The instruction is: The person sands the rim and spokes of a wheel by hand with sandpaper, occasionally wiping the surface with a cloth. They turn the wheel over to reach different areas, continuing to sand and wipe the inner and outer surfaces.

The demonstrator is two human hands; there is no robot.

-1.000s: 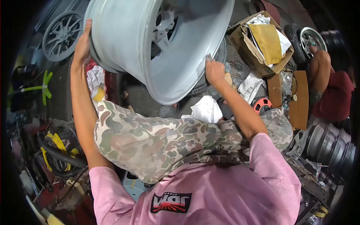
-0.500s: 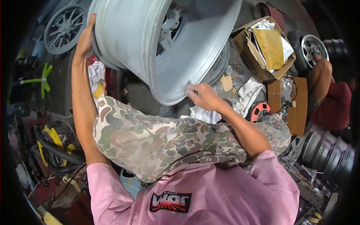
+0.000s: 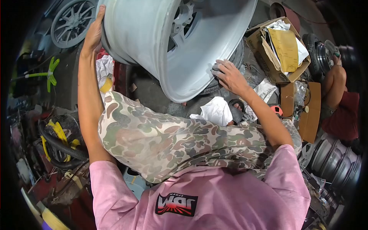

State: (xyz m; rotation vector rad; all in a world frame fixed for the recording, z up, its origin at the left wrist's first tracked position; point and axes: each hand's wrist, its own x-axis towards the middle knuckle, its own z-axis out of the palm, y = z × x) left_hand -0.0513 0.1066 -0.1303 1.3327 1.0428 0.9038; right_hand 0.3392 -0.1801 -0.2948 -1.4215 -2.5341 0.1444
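Note:
A large pale grey wheel rim lies tilted in front of my knees, its wide open end facing right. My left hand grips the rim's far-left edge, with the thumb or a finger pointing up along it. At the lower right lip, my right hand touches the rim with its fingers spread and bent, dusted grey. Whether anything thin sits under those fingertips cannot be seen. Below that hand, a crumpled white cloth lies beside my foot.
A cardboard box with papers stands at the upper right, near a person in red holding a wheel. Stacked rims lie at the right. A spoked wheel is upper left, a black hose at the left.
My right hand has moved right and slightly up along the lip, and its fingers have spread. The view has shifted, so the rim appears farther right and higher. The white cloth shows more.

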